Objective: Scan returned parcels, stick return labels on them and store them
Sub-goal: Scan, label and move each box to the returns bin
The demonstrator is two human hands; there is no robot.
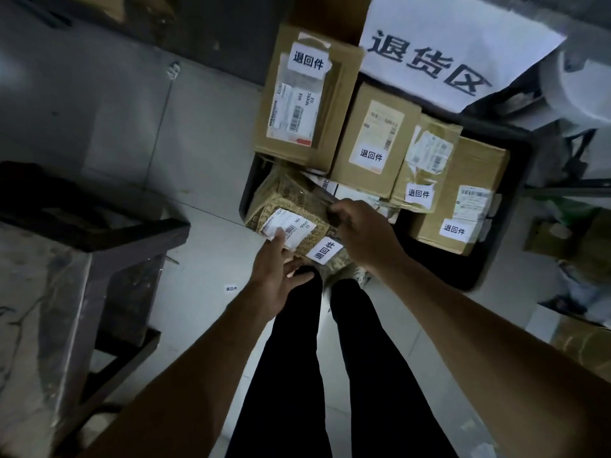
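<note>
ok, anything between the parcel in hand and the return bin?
Nothing visible blocks it. Both hands, left hand and right hand, hold the taped parcel at the black bin's near left corner, above a gap beside the stacked labelled boxes.

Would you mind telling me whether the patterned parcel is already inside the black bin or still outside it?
Partly in: the patterned parcel hangs tilted over the black bin's near corner, held by the right hand.
</note>
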